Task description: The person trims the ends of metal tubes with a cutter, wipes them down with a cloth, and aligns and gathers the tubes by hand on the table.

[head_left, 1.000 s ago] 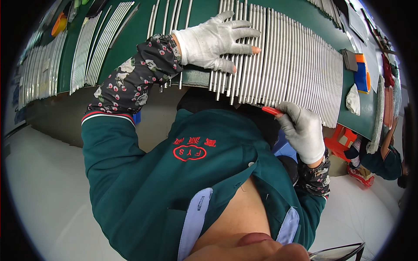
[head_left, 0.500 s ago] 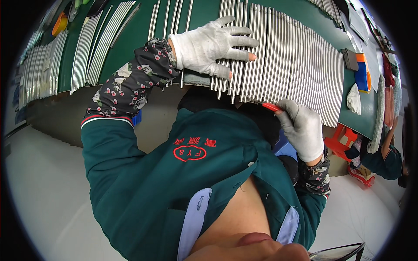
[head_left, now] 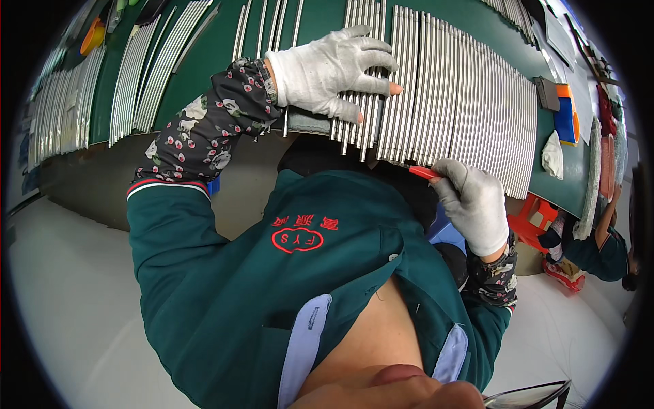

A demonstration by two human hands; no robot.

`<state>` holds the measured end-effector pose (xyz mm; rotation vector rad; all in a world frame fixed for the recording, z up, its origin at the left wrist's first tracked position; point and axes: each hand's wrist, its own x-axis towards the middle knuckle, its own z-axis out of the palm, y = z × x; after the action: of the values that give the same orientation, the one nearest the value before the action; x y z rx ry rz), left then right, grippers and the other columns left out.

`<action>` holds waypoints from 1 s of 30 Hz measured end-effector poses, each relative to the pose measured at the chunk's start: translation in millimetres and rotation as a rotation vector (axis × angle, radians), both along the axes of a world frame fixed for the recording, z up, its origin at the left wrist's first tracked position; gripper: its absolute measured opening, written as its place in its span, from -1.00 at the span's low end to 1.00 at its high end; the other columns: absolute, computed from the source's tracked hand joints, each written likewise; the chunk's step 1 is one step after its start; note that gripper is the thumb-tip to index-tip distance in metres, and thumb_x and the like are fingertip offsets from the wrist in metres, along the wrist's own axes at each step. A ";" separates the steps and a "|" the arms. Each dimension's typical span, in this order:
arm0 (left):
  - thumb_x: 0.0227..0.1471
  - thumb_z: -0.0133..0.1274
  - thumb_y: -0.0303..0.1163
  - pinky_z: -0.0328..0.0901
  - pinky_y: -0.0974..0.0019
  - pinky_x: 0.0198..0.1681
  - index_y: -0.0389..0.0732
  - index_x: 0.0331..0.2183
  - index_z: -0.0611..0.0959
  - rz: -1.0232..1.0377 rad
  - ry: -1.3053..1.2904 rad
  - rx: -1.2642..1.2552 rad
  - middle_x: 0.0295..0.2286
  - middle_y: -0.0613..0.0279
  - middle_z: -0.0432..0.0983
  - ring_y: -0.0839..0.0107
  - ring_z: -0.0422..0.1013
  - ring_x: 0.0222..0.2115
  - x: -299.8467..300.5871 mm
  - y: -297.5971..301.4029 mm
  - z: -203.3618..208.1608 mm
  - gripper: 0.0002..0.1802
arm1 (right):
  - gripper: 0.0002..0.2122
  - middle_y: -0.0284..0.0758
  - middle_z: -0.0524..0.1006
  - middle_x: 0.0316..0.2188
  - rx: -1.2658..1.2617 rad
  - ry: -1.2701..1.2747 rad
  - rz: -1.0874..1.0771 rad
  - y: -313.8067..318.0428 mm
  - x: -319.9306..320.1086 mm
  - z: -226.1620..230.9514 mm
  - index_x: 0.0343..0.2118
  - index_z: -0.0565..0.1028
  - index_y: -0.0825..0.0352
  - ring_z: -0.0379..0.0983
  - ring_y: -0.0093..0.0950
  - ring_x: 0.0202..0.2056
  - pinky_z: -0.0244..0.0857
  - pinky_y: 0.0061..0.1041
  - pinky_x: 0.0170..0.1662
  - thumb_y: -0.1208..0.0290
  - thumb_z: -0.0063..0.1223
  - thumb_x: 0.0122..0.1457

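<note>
My left hand [head_left: 327, 76], in a white glove with the thumb and a fingertip bare, lies spread over several slim metal rods [head_left: 366, 112] at the table's near edge. To its right is a wide, close-packed row of similar silvery rods [head_left: 470, 102], parted from those under my hand by a narrow gap. Just below the near ends of that row, my gloved right hand [head_left: 473, 204] pinches a small red tool [head_left: 424, 172] between thumb and fingers. The tool's exact kind is not clear, and its tip sits near the rod ends without plainly touching them.
More rods [head_left: 170, 65] lie in groups on the green table [head_left: 204, 75] to the left. At right are a dark block [head_left: 547, 93], a blue and orange item [head_left: 567, 116] and a white cloth [head_left: 553, 155]. Red stools [head_left: 535, 221] and another person [head_left: 596, 249] are beyond.
My left fingers have drawn slightly left, and a gap now shows between the rods beneath them and the row at right. The red tool has tilted and dropped slightly away from the rod ends.
</note>
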<state>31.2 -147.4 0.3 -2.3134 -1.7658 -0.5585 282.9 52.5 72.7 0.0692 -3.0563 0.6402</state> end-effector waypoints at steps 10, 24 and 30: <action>0.11 -0.25 0.39 0.21 -0.08 0.06 -0.14 0.05 0.50 -0.058 -0.049 0.016 -0.08 -0.04 0.37 -0.04 0.32 -0.03 -1.0 3.3 -3.4 -0.17 | -0.87 -0.23 0.46 -0.68 -0.018 -0.023 -0.049 -0.8 -0.7 -1.7 -0.37 0.57 0.25 0.47 -0.28 -0.64 0.34 -0.34 -0.55 0.36 0.27 0.07; 0.09 -0.18 0.37 0.24 -0.08 0.05 -0.14 0.05 0.51 -0.036 -0.041 -0.004 -0.05 -0.02 0.35 -0.04 0.30 0.01 0.0 2.2 -1.4 -0.19 | -0.87 -0.23 0.47 -0.67 -0.010 0.005 -0.051 1.7 1.3 -4.8 -0.36 0.58 0.25 0.48 -0.27 -0.63 0.35 -0.34 -0.54 0.35 0.26 0.08; 0.09 -0.16 0.34 0.24 -0.09 0.07 -0.13 0.04 0.53 -0.027 -0.032 -0.016 -0.04 0.00 0.34 -0.04 0.28 0.03 0.4 2.1 0.5 -0.21 | -0.87 -0.23 0.48 -0.67 -0.025 -0.015 -0.053 1.4 2.5 -4.9 -0.36 0.58 0.25 0.48 -0.28 -0.63 0.35 -0.34 -0.54 0.35 0.27 0.07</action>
<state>31.5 -145.4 0.8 -2.3556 -1.7616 -0.5912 285.5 53.9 67.8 -0.0170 -3.0523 0.6794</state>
